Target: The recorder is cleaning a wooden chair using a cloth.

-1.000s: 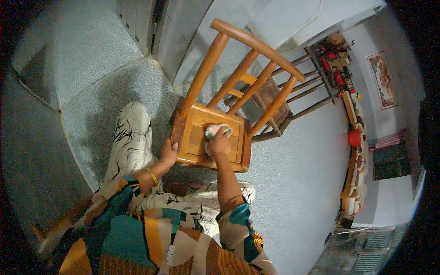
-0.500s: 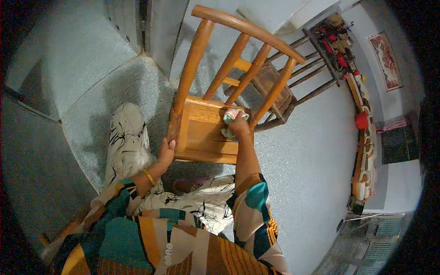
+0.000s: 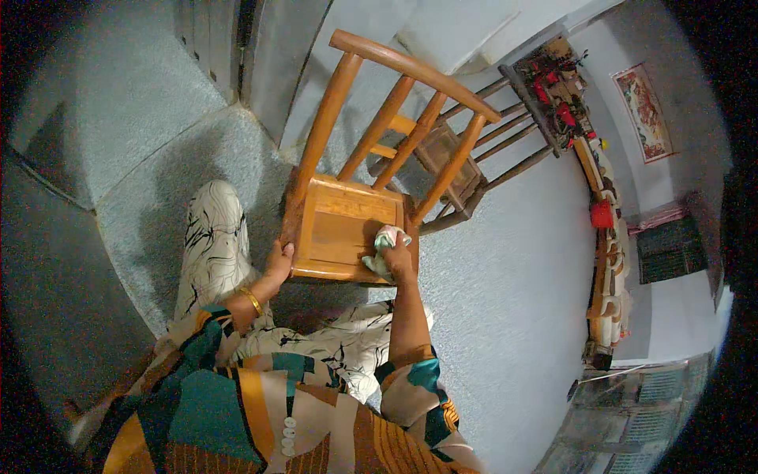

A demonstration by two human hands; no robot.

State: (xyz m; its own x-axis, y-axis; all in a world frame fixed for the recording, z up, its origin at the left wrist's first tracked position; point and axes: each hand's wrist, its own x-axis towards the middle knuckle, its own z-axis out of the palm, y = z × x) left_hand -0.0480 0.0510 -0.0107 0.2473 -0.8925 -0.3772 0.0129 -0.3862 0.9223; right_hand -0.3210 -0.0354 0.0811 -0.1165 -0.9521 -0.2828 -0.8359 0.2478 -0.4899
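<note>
Head view – right hand (image 3: 399, 262), cloth (image 3: 384, 241), chair (image 3: 347, 221)

L hand (image 3: 278, 261) grip closed, arm bent, R hand (image 3: 397, 259) grip clenched, arm extended

Floor (image 3: 505, 316): grey, speckled, hard surface throughout. Raised grey slab (image 3: 103, 118) noted upper left, seam line crossing it. Grey metal panels (image 3: 276, 55) standing behind, upper centre. Second wooden chair (image 3: 474, 158) lying further back, legs pointed right. Pale wall (image 3: 679, 87) at right, framed picture (image 3: 643, 110) hung on it. Long cluttered shelf (image 3: 600, 197) run along wall base, red container (image 3: 602, 215) among items. Dark mesh panel (image 3: 667, 249) seen beside it. Light even, soft shadows.
</note>
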